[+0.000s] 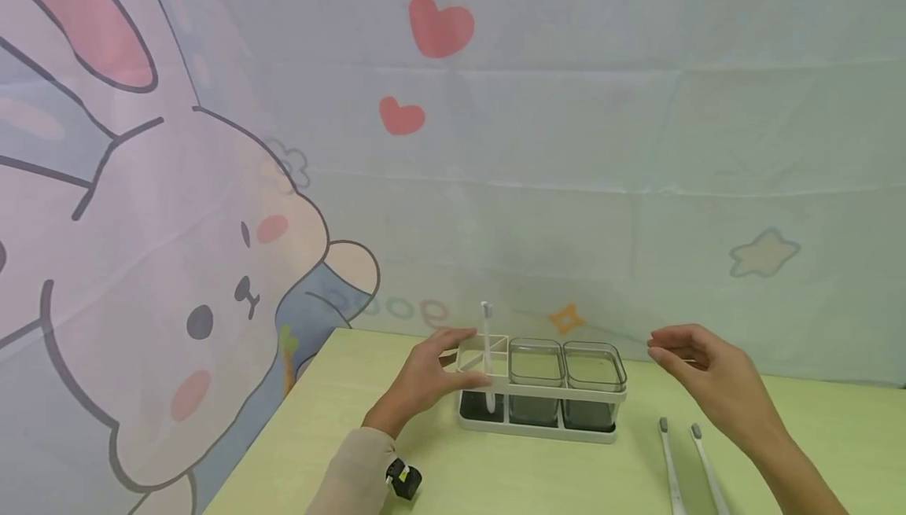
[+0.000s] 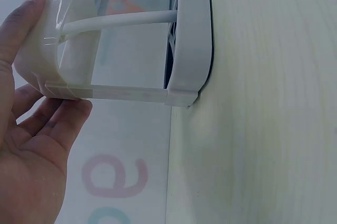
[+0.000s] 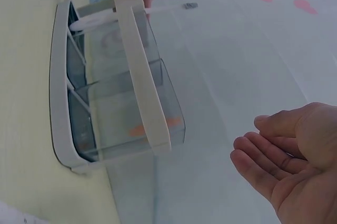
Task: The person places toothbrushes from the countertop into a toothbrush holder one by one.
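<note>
White plastic holder rack [image 1: 538,413] stands at the pale green table's [image 1: 495,476] centre, carrying two clear square cups [image 1: 535,380] and one white toothbrush [image 1: 487,358] upright in its nine-o'clock compartment. Left hand [image 1: 425,380], fingers nearly straight, touches that end. Right hand [image 1: 711,381] hovers at three o'clock, loosely apart, empty. Two grey-tipped toothbrushes [image 1: 668,468] lie at five o'clock.

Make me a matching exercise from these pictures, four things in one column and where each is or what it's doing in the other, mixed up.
1. left hand
2. right hand
3. white toothbrush standing upright
4. two grey-tipped toothbrushes

A. lying flat on the pale green table
B. in the end slot of the white plastic rack
C. hovers empty beside the rack
D. touches the rack's end

Pairs: 1-D, 2-C, 3-B, 4-A
</note>
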Tool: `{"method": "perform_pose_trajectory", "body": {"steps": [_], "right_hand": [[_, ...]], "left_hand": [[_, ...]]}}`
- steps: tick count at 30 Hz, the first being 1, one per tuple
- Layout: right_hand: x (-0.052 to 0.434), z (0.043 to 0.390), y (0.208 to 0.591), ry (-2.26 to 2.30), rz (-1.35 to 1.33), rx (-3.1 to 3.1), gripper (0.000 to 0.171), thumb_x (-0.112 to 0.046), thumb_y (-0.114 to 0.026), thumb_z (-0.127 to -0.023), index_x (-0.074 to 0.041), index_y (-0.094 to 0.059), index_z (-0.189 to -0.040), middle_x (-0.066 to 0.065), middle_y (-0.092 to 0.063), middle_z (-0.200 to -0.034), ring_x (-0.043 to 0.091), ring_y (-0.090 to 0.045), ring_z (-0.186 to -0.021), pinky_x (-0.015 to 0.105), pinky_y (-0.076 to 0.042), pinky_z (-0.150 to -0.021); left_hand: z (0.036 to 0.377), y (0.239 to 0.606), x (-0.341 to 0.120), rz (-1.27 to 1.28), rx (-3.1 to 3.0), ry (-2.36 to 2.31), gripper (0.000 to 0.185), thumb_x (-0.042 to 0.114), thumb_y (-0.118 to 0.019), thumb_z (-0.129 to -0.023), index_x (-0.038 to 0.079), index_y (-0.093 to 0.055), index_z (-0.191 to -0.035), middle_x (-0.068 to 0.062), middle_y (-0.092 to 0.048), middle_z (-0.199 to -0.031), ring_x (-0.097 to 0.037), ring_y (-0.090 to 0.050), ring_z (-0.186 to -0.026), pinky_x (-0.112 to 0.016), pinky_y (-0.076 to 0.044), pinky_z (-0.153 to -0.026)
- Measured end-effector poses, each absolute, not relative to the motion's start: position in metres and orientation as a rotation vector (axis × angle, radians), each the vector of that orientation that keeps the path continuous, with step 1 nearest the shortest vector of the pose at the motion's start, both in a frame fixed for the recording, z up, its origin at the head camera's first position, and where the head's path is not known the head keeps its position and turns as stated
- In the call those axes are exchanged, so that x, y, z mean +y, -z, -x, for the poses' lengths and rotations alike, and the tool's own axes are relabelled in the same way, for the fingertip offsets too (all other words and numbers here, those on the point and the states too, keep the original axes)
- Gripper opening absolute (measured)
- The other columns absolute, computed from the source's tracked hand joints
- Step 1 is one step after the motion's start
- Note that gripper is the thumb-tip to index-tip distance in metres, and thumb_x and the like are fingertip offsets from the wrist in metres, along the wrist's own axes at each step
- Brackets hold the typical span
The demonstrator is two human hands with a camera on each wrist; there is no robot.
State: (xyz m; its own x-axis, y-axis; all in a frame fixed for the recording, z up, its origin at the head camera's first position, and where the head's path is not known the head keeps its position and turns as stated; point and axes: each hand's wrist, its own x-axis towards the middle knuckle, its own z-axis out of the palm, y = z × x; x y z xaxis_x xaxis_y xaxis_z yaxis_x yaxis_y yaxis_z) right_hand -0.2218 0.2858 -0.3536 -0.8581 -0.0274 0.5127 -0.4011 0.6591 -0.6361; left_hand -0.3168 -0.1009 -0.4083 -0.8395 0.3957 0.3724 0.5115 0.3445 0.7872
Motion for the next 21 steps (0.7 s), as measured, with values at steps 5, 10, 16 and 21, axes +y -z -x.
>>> {"method": "perform_pose_trajectory", "body": {"steps": [5,10,16,21], "right_hand": [[0.299,0.222,0.362,-1.063,-0.302,-2.453,0.029,-0.026,-0.072,-0.105,-0.009,-0.071,-0.128,0.004,-0.077,-0.116,-0.009,-0.066,-0.096,0.012,-0.056,-0.075],[0.314,0.223,0.365,-1.037,-0.288,-2.518,0.032,-0.030,-0.071,-0.105,-0.009,-0.071,-0.130,0.005,-0.077,-0.117,-0.008,-0.066,-0.095,0.014,-0.056,-0.075],[0.330,0.225,0.365,-1.091,-0.282,-2.580,0.039,-0.035,-0.069,-0.107,-0.006,-0.068,-0.133,0.009,-0.077,-0.119,-0.004,-0.069,-0.096,0.013,-0.055,-0.077],[0.339,0.228,0.367,-1.196,-0.256,-2.641,0.042,-0.035,-0.069,-0.107,-0.002,-0.067,-0.133,0.008,-0.077,-0.117,0.005,-0.073,-0.095,0.022,-0.060,-0.082]], "left_hand": [[0.317,0.409,-0.100,0.838,-2.472,1.537,0.074,0.024,-0.092,-0.087,0.007,-0.059,-0.151,-0.013,-0.060,-0.143,-0.035,-0.056,-0.136,-0.048,-0.050,-0.116],[0.316,0.409,-0.099,0.846,-2.459,1.552,0.074,0.022,-0.092,-0.087,0.003,-0.058,-0.151,-0.012,-0.061,-0.143,-0.037,-0.056,-0.136,-0.050,-0.049,-0.117],[0.317,0.408,-0.099,0.855,-2.452,1.566,0.074,0.020,-0.091,-0.087,0.003,-0.058,-0.151,-0.017,-0.059,-0.144,-0.041,-0.054,-0.137,-0.052,-0.048,-0.117],[0.316,0.407,-0.100,0.833,-2.469,1.537,0.076,0.024,-0.092,-0.087,0.003,-0.058,-0.151,-0.013,-0.061,-0.143,-0.036,-0.056,-0.136,-0.046,-0.050,-0.116]]}}
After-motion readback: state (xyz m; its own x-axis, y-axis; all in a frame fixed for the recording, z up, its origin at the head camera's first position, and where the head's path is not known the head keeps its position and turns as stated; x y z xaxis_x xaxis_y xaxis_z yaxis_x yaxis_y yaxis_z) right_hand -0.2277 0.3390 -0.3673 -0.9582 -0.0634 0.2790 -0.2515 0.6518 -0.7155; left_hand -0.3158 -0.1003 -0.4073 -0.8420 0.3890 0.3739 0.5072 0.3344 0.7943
